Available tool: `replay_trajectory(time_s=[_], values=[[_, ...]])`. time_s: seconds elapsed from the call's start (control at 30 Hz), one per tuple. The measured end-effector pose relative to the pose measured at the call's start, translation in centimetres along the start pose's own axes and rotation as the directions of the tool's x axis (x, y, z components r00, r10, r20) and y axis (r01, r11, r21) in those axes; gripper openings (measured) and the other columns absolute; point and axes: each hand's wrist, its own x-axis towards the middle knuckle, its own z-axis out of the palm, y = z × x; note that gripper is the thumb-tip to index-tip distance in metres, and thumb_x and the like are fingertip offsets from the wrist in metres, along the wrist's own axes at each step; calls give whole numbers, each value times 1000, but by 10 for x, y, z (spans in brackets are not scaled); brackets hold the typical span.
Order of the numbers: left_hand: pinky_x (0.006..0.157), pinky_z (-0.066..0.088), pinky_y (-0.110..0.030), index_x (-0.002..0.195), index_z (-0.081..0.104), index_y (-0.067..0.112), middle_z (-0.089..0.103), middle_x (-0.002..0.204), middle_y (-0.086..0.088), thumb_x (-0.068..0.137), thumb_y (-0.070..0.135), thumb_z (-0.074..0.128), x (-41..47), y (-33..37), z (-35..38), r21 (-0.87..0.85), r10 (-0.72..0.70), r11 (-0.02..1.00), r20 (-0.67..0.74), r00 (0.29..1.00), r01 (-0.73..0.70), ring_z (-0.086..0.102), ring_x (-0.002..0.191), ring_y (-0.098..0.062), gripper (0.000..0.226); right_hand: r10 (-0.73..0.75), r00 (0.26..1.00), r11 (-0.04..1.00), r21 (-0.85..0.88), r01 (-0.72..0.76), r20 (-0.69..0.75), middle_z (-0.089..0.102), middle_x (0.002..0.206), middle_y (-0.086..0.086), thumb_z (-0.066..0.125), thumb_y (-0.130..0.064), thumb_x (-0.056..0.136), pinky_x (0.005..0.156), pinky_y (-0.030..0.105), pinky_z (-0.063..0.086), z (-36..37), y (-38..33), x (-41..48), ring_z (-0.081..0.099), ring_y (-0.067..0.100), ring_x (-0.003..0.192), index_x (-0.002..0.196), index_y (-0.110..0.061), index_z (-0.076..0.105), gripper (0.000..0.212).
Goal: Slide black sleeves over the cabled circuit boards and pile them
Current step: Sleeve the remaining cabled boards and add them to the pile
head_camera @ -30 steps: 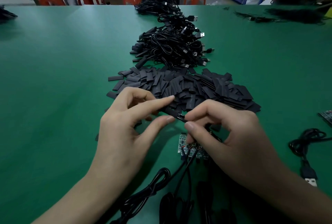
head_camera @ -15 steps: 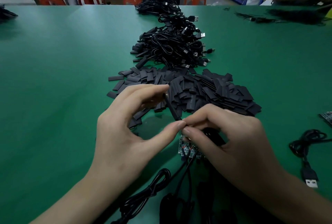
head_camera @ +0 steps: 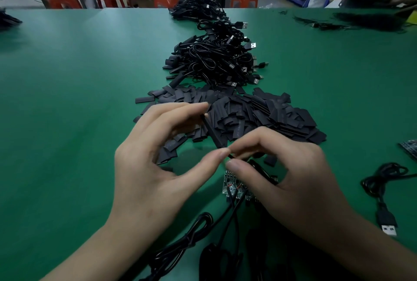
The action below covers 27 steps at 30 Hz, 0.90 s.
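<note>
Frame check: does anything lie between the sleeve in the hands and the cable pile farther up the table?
Yes. The left hand and right hand pinch the sleeve; the heap of loose sleeves lies flat between it and the cable pile. The heap is low, so carrying over it looks feasible.

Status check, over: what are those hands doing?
Left hand pinches flat black sleeve, fingertip to thumb. Right hand pinches thin black cable at its near end. Bare cabled circuit boards lie below. Nothing blocking.
</note>
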Motion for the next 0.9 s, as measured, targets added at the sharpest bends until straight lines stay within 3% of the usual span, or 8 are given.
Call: replay_trajectory(time_s=[0.23, 0.4, 0.67, 0.9], values=[[99, 52, -33, 129, 63, 20, 65, 122, -1, 81, 32, 81, -1, -3, 0, -167, -45, 984, 76, 996, 58, 66, 115, -27, 53, -26, 999, 998, 54, 28, -40, 72, 90, -13, 68, -23, 96, 77, 10, 42, -4, -2, 0, 69, 1, 90, 105, -17, 72, 12], [97, 54, -35, 128, 65, 20, 67, 120, 3, 80, 37, 81, 0, -5, -1, -142, -59, 987, 124, 991, 76, 67, 113, -27, 53, -66, 996, 998, -10, 65, -56, 74, 89, -12, 71, -24, 92, 74, 18, 46, -7, 0, 2, 68, 3, 84, 95, -18, 77, 9], [95, 54, -32, 126, 65, 20, 70, 114, 2, 78, 38, 82, 0, -4, -1, -163, -74, 982, 160, 984, 100, 68, 109, -27, 55, -81, 996, 997, -22, 80, -47, 73, 85, -19, 75, -25, 89, 75, 28, 48, -9, 2, 3, 62, -7, 80, 90, -23, 78, 4], [90, 56, -39, 122, 68, 20, 69, 113, 6, 76, 42, 82, 3, -1, -6, -26, -23, 999, 176, 984, 28, 68, 108, -24, 54, -144, 988, 984, -108, 138, -50, 71, 80, -17, 77, -18, 85, 77, 37, 48, -7, 0, 0, 63, -1, 76, 89, -22, 77, 5]])
